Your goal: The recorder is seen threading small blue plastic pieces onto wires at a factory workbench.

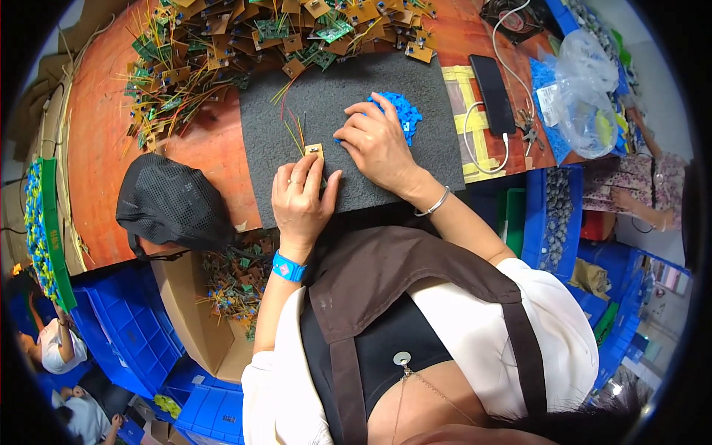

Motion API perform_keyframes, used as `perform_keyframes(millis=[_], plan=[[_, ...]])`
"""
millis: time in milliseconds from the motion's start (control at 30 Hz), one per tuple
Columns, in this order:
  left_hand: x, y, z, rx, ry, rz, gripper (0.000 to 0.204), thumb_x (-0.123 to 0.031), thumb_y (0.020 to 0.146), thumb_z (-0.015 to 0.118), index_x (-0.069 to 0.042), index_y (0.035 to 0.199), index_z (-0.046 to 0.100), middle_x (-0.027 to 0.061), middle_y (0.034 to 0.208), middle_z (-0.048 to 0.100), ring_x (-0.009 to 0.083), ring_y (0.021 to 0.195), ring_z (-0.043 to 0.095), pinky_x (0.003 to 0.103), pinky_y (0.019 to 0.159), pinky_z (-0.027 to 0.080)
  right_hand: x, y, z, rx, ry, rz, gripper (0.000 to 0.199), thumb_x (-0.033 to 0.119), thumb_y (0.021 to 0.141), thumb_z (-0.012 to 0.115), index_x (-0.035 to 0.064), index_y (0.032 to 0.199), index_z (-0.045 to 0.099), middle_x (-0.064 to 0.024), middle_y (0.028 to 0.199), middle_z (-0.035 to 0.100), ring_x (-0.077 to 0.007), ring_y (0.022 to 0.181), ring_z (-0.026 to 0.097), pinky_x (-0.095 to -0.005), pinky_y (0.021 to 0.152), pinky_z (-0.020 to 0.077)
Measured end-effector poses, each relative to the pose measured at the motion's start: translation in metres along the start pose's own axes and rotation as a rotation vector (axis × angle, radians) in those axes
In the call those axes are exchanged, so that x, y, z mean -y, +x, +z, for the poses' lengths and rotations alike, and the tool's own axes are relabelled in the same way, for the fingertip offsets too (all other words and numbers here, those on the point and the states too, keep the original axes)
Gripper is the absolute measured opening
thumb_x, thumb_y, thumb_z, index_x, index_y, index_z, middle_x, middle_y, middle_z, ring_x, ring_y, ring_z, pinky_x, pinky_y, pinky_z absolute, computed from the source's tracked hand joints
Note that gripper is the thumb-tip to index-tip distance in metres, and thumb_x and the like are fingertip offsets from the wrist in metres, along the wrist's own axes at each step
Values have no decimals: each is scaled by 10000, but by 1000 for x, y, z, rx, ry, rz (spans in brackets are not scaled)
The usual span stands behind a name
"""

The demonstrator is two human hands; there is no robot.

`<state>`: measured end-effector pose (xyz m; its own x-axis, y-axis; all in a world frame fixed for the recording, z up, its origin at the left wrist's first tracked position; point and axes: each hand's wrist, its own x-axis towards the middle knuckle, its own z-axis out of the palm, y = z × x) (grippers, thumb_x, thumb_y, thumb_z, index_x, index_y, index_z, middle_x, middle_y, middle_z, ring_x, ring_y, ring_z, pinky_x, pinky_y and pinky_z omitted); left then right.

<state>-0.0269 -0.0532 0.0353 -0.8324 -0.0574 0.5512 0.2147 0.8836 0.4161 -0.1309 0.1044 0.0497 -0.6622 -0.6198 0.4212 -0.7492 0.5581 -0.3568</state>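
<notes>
On a dark grey foam mat (274,133), my left hand (300,196) is closed on the lower end of a small brown circuit board (314,150). Thin red, yellow and green wires run from the board toward the far side. My right hand (380,144) is just to the right, with its fingers bent and a small blue plastic piece (338,139) showing at the fingertips. Beyond that hand lies a pile of blue plastic pieces (404,115), partly hidden by its fingers.
A large heap of wired circuit boards (222,55) covers the table's far side. A black mesh cap (172,204) lies left of the mat. To the right are a phone (492,93) on a white cable, keys (528,133) and a clear plastic bag (586,93). Other people sit farther off.
</notes>
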Motion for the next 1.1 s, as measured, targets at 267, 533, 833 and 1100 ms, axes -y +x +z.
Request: perform_keyframes(millis=[267, 533, 833, 1100], plan=[[2, -4, 1, -8, 3, 41, 310, -137, 763, 844, -29, 1027, 722, 64, 1072, 714, 271, 875, 623, 380, 791, 529, 1, 0, -12, -69, 33, -60, 153, 115, 787, 766, 85, 935, 750, -40, 890, 680, -235, 1063, 628, -497, 1086, 377], [3, -4, 3, -46, -36, 42, 211, -56, 803, 786, -29, 1001, 721, 73, 1053, 722, 282, 862, 639, 379, 789, 535, 17, -9, 1, 39, -62, -135, 84, 98, 765, 730, 83, 843, 705, -42, 903, 653, -229, 1023, 622, -474, 1011, 418], [3, -3, 1, -47, -20, 39, 171, -23, 813, 757, -19, 980, 716, 79, 1032, 726, 284, 858, 646, 379, 783, 538, 5, -8, -17, -63, 40, -27, 109, 113, 792, 764, 97, 895, 732, -28, 920, 676, -222, 1039, 613, -447, 1010, 392], [2, -3, 1, -63, -8, 23, 158, -24, 806, 764, -18, 957, 715, 80, 994, 722, 281, 857, 648, 379, 771, 539, 12, -7, -4, 7, 19, -37, 145, 204, 768, 799, 98, 840, 730, -17, 892, 666, -218, 1030, 602, -426, 971, 389]])
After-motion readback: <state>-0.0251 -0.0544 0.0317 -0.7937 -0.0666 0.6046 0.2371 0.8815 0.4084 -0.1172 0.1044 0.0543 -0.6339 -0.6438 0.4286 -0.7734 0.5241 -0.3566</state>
